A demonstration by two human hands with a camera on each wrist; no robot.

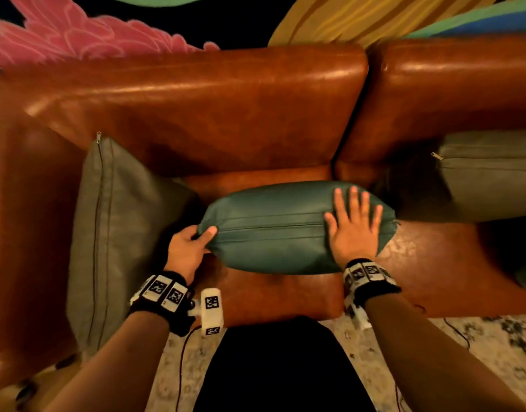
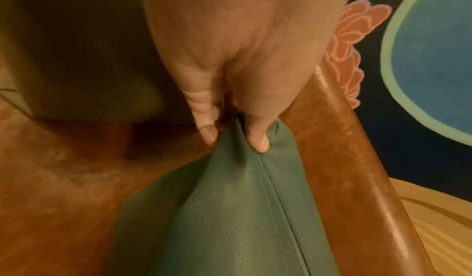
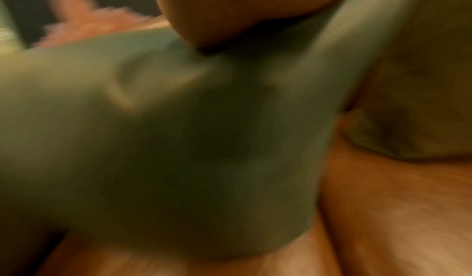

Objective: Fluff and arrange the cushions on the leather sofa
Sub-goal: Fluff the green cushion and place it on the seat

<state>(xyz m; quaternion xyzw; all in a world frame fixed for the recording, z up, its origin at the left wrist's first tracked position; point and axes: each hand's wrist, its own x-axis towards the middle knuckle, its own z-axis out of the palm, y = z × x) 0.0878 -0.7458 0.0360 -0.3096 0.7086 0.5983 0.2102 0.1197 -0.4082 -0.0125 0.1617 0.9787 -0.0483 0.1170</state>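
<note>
A teal leather cushion (image 1: 273,230) stands on edge on the brown leather sofa seat (image 1: 279,295), zip seam facing up. My left hand (image 1: 193,242) pinches its left corner; the left wrist view shows thumb and fingers (image 2: 258,143) squeezing that corner of the teal cushion (image 2: 230,209). My right hand (image 1: 355,227) lies flat with straight, spread fingers on the cushion's right end. The right wrist view is blurred, with the teal cushion (image 3: 178,139) filling most of it under the palm.
A grey cushion (image 1: 116,227) leans against the sofa's left arm (image 1: 24,233). Another grey cushion (image 1: 490,173) lies on the right seat. The sofa backrest (image 1: 196,108) rises behind. A painted wall is above, a patterned rug (image 1: 374,367) below.
</note>
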